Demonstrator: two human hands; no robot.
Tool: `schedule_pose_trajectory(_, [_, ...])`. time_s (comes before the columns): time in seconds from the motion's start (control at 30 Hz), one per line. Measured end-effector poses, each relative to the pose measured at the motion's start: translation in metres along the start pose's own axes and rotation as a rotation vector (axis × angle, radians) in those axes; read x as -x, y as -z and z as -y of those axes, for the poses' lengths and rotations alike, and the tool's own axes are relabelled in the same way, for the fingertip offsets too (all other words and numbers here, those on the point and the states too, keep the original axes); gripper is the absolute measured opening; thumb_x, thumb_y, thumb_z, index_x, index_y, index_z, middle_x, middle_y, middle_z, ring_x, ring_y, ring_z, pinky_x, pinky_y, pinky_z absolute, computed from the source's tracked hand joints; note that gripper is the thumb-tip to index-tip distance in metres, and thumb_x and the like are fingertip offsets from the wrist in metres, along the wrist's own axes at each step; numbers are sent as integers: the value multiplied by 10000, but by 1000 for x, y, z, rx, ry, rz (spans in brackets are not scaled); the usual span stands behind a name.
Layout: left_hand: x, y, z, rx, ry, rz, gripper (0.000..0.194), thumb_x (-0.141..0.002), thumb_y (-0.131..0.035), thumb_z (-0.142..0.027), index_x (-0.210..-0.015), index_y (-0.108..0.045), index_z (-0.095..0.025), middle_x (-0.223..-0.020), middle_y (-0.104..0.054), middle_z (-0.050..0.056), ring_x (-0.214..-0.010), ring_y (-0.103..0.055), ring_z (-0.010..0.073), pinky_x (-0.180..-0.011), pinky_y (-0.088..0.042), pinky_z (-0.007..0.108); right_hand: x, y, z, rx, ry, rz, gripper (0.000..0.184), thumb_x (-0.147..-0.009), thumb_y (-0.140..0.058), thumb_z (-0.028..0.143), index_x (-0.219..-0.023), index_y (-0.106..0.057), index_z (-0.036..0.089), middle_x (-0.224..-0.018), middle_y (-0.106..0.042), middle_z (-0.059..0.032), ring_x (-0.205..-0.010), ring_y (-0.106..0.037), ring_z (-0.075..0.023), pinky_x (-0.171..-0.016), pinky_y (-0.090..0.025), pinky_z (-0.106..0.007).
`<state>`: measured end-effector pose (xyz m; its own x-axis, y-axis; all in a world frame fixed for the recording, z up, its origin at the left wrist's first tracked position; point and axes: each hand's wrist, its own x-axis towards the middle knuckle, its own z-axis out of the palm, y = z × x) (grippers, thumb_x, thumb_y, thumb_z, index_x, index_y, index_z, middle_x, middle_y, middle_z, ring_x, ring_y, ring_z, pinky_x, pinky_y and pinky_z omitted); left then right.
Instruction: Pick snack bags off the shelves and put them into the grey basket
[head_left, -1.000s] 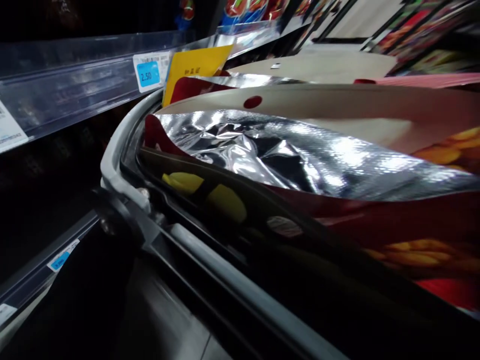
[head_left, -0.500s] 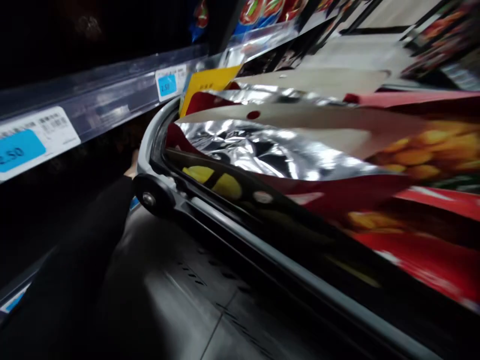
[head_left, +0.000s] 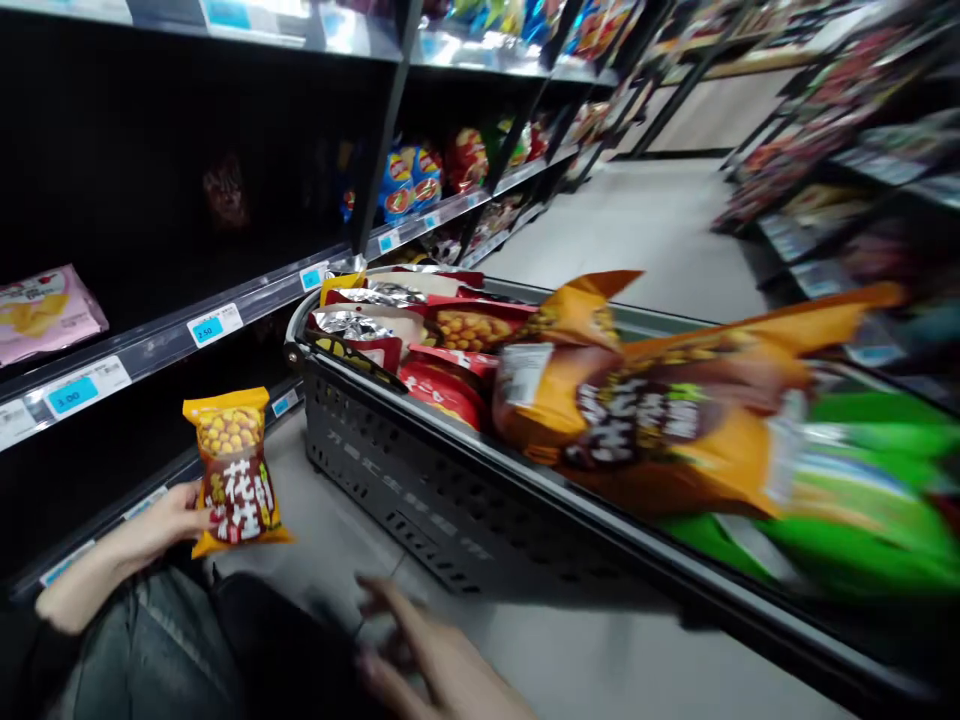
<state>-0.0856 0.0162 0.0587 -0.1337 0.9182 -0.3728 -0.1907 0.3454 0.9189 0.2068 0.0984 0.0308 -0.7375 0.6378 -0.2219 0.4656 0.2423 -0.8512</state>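
We note the left hand [head_left: 161, 522], fingers [head_left: 201, 521] closed on a bag [head_left: 236, 455]; right hand [head_left: 442, 645], fingers parted, near the basket [head_left: 375, 485].

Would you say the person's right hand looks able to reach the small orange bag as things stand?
Probably yes: the right hand looks empty and open, and nothing seems to stand between it and the small orange bag, which the left hand holds by one edge.

The small orange bag [head_left: 235, 470] looks like glossy plastic film, the basket [head_left: 450, 500] matt plastic, the pouch lining [head_left: 349, 325] shiny crinkled foil, the floor [head_left: 667, 235] smooth.
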Motion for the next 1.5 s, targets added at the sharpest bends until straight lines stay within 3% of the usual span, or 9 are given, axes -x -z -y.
schedule_pose_trajectory(0.13, [23,-35,-4,-63,-24,268,402,-724,-674,-218,-1117,-600,-170,-1117,-646,84,-1048,-580,228,-941,-418,338,-42,-7,48,-671,79,183,786,-587,-729,457,-1258,-416,192,-1240,-540,-120,-994,-596,-239,-839,-492,-376])
schedule_pose_trajectory(0.37, [6,-76,35,4,-188,70,814,-618,-766,-303,-1308,-341,-225,-1304,-488,126,-1100,-537,255,-913,-444,371,-41,-30,36,-849,53,-280,527,-564,-768,369,-1004,-527,211,-1048,-655,-60,-962,-608,-258,-886,-465,-424])
schedule_pose_trajectory(0.47, [7,-77,51,42,-141,118,735,-566,-798,-272,-1204,-450,-162,-1104,-634,120,-972,-612,248,-866,-466,358,-35,-35,30,-857,32,-266,504,-554,-770,392,-965,-548,205,-1021,-664,-61,-941,-616,-259,-884,-467,-432])
schedule_pose_trajectory(0.63, [23,-68,42,-266,-119,105,337,-673,-695,-255,-978,-639,-123,-886,-701,60,-860,-631,242,-745,-486,304,-37,-31,29,-993,69,-146,616,-408,-841,383,-937,-584,199,-1055,-665,-72,-992,-607,-258,-924,-448,-408])
schedule_pose_trajectory(0.77, [25,-64,42,-398,-45,158,309,-650,-667,-165,-958,-656,-160,-892,-698,31,-857,-622,243,-726,-480,293,-37,-25,25,-1204,59,-206,574,-495,-812,393,-993,-612,191,-1049,-670,-81,-995,-612,-260,-919,-458,-406])
schedule_pose_trajectory(0.87, [20,-67,52,-192,37,155,402,-599,-717,-157,-990,-626,-165,-904,-699,41,-841,-633,228,-726,-490,291,-38,-22,22,-1253,10,-270,476,-538,-799,284,-971,-634,176,-980,-694,-75,-947,-634,-258,-883,-487,-407])
schedule_pose_trajectory(1.1, [21,-95,84,335,41,-34,328,-608,-760,-335,-865,-657,-158,-779,-710,42,-671,-647,195,-585,-520,280,-42,-18,11,-1317,-39,-538,308,-631,-741,276,-911,-650,183,-892,-712,-37,-907,-649,-233,-858,-516,-375])
schedule_pose_trajectory(1.37, [31,-95,73,-117,-62,-238,234,-664,-702,-345,-524,-671,-160,-549,-686,26,-553,-616,174,-545,-472,238,-42,-15,11,-1318,-64,-569,302,-608,-758,280,-874,-664,173,-925,-709,-41,-878,-653,-224,-851,-520,-369])
schedule_pose_trajectory(1.5, [33,-85,71,-101,-98,-358,240,-692,-681,-352,-532,-659,-174,-472,-634,-10,-475,-570,145,-501,-446,228,-42,-14,12,-1269,-69,-604,264,-597,-765,269,-826,-676,172,-915,-711,-36,-842,-656,-205,-801,-539,-335])
